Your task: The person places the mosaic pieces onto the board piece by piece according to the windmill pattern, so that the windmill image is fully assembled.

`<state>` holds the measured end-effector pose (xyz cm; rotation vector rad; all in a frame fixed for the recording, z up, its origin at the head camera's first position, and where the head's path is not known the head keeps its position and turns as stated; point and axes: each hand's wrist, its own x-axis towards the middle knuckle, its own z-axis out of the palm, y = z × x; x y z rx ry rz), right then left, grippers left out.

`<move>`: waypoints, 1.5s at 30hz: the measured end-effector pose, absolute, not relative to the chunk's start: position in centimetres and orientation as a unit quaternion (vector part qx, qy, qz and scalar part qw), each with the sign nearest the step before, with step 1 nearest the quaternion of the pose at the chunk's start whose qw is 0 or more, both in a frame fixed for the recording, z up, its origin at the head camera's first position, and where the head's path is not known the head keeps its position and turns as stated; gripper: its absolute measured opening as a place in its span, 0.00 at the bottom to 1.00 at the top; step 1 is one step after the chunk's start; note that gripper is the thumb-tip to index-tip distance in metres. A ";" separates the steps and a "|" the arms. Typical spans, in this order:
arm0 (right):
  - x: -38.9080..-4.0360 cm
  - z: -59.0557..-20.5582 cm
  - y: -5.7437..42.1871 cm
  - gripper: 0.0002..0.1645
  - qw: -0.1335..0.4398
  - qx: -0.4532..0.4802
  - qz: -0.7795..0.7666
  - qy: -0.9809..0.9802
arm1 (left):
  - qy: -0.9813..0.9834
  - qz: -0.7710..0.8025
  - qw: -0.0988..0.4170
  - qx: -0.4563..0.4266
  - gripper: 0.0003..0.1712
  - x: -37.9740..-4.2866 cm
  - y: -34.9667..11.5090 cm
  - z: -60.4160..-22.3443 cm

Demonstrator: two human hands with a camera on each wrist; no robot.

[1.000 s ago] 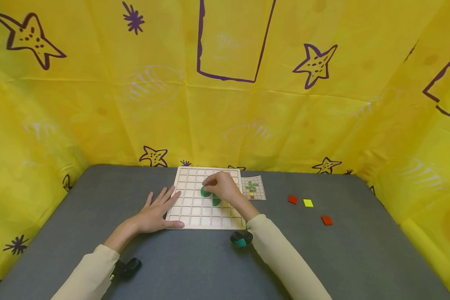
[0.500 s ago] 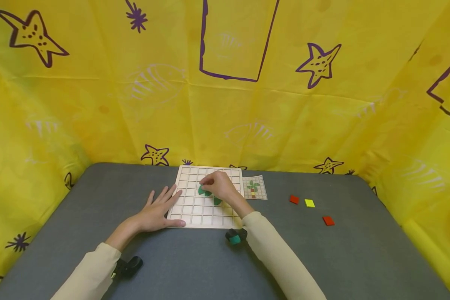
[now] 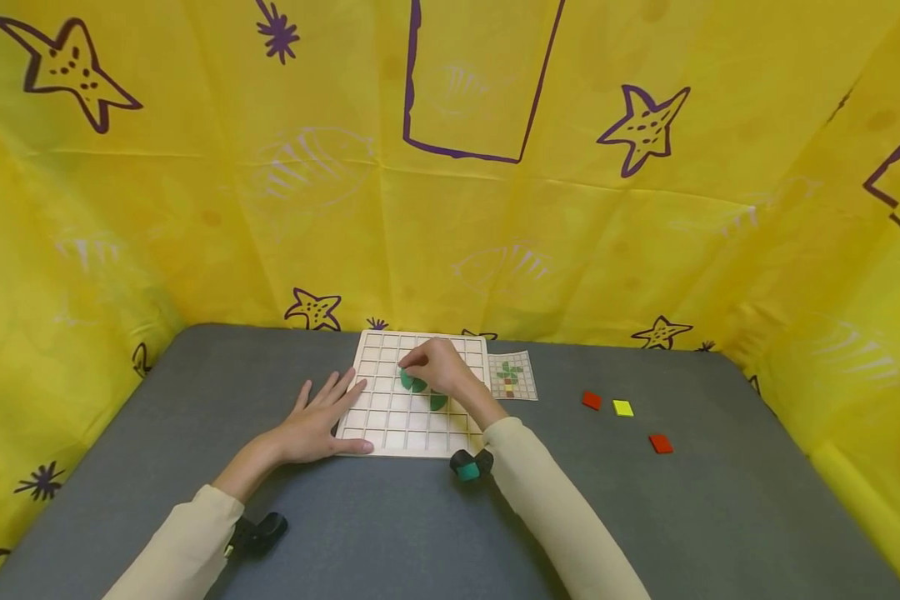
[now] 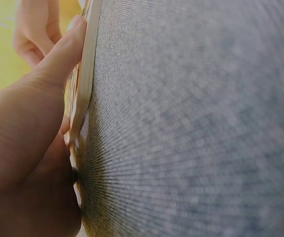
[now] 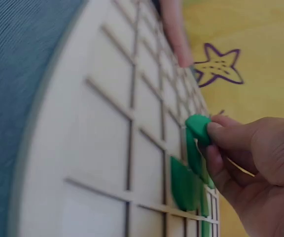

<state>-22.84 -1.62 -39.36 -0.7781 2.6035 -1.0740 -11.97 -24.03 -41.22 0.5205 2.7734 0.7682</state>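
Note:
A pale wooden grid board point(image 3: 390, 439) lies on the grey table. My left hand point(image 3: 311, 425) has its fingers spread over the board's left edge, with the thumb on the near left corner. Between thumb and fingers, my right hand point(image 3: 442, 367) pinches a green rounded tile point(image 5: 198, 127), held tilted just over the board's cells. Close by, several green leaf-shaped tiles point(image 5: 181, 185) sit in the grid, partly hidden by the right hand in the head view. The left wrist view shows the left thumb point(image 4: 65, 54) against the board's edge.
A small printed grid card point(image 3: 523, 383) with a green, red and yellow pattern lies against the board's right side. Farther right are a red tile point(image 3: 592, 401), a yellow tile point(image 3: 623, 408) and another red tile point(image 3: 661, 443). A yellow curtain point(image 3: 450, 208) stands behind the table.
My right hand has shifted slightly left over the board with the green tile, whose tilt has changed. The left hand stays on the board's edge. The head view has shifted a little.

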 end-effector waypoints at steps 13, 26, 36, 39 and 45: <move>-22.6 -40.2 -1.9 0.09 0.085 -0.291 -0.346 0.888 | 0.942 0.264 0.108 0.179 0.60 -12.0 -24.0 -41.3; -22.6 -40.0 -1.9 0.08 0.087 -0.298 -0.343 0.887 | 0.942 0.265 0.110 0.175 0.61 -12.0 -24.1 -41.4; -22.6 -40.3 -2.2 0.08 0.081 -0.297 -0.335 0.890 | 0.942 0.265 0.113 0.172 0.60 -12.0 -23.9 -41.3; -22.6 -40.2 -2.3 0.08 0.081 -0.295 -0.335 0.891 | 0.941 0.267 0.111 0.175 0.60 -12.0 -23.9 -41.3; -22.6 -40.2 -2.3 0.07 0.073 -0.301 -0.322 0.894 | 0.944 0.260 0.110 0.173 0.60 -12.0 -24.0 -41.4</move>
